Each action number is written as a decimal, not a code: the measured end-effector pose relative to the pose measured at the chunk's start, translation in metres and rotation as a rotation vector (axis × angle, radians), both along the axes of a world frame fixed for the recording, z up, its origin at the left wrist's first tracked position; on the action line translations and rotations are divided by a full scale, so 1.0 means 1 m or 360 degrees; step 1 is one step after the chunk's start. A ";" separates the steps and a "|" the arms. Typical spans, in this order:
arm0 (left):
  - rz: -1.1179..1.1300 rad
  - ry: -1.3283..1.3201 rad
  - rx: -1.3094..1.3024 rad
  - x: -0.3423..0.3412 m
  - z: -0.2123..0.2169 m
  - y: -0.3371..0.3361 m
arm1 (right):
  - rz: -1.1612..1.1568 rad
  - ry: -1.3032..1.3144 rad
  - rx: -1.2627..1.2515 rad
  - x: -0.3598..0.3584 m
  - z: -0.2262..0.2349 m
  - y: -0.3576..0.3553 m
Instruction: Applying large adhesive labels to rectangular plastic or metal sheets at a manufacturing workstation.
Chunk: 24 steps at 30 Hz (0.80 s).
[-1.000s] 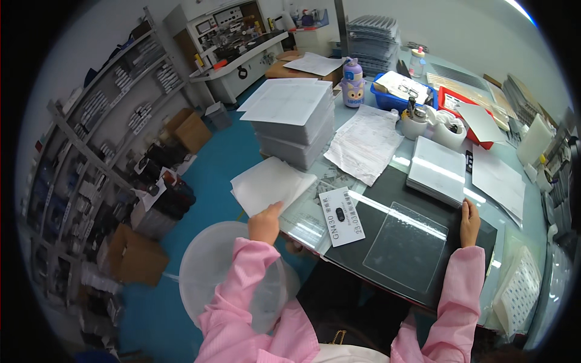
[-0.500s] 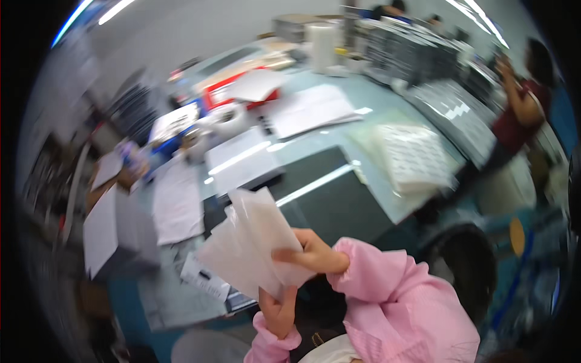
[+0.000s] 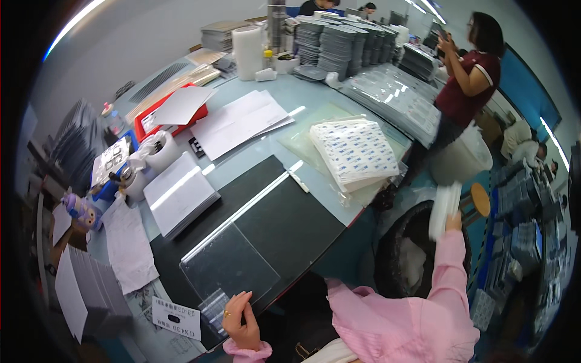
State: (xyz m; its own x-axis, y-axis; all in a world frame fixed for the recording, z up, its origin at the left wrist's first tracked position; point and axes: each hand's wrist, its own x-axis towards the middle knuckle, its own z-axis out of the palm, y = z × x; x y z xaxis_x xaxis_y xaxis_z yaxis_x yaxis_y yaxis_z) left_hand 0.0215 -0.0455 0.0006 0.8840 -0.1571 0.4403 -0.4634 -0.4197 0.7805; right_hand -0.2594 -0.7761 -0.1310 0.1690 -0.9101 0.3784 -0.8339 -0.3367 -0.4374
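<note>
White sheets (image 3: 445, 209), flat, blurred, their number unclear, stand upright by one black bin (image 3: 392, 245), lower end pinched in the right hand (image 3: 452, 222). The left hand (image 3: 242, 320), fingers loosely bent, is beside one clear sheet (image 3: 230, 263) on one black mat (image 3: 302, 212). Glossy pale table (image 3: 311, 97); white wall (image 3: 181, 27).

My right hand (image 3: 452, 222) holds a thin white stack (image 3: 445, 209), motion-blurred and roughly upright, well to the right of the black mat (image 3: 305, 215). Flat on the mat, toward its near left part, lies a see-through square sheet (image 3: 230, 260). At the mat's left end, a smaller glossy, clear-looking piece (image 3: 214, 307) sits beside my left hand (image 3: 241, 320); contact I can't tell.
</note>
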 end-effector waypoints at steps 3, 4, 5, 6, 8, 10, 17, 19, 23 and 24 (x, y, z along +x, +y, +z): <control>0.0031 -0.0021 0.0088 0.005 0.002 0.010 | -0.0181 0.0481 0.0307 -0.035 -0.066 0.014; 0.0005 -0.0028 0.0219 0.001 0.009 0.007 | -0.0138 0.0418 0.0485 -0.003 -0.086 0.043; -0.0082 0.0000 0.0102 0.012 0.005 0.007 | -0.0032 0.0310 -0.0128 -0.020 -0.080 0.020; -0.0149 0.0014 0.0037 0.018 0.002 0.006 | 0.0106 -0.0362 -0.0001 -0.011 -0.068 -0.001; -0.0148 0.0025 0.0114 0.012 0.009 0.009 | 0.0471 -0.0773 -0.0157 0.074 -0.056 0.018; -0.0069 0.0040 0.0190 -0.002 0.010 0.028 | 0.0947 -0.1056 0.0004 0.214 0.005 0.121; 0.0292 -0.0186 0.0239 0.011 0.039 0.083 | 0.2350 -0.1310 0.0813 0.410 0.157 0.402; 0.0547 -0.0256 0.0292 0.017 0.049 0.114 | 0.2679 -0.1124 0.1194 0.454 0.151 0.462; 0.1015 -0.0755 0.0501 0.045 0.103 0.194 | 0.2798 -0.0774 0.1521 0.482 0.119 0.542; 0.1137 -0.0857 0.0553 0.051 0.119 0.217 | 0.2785 -0.0706 0.1632 0.478 0.118 0.558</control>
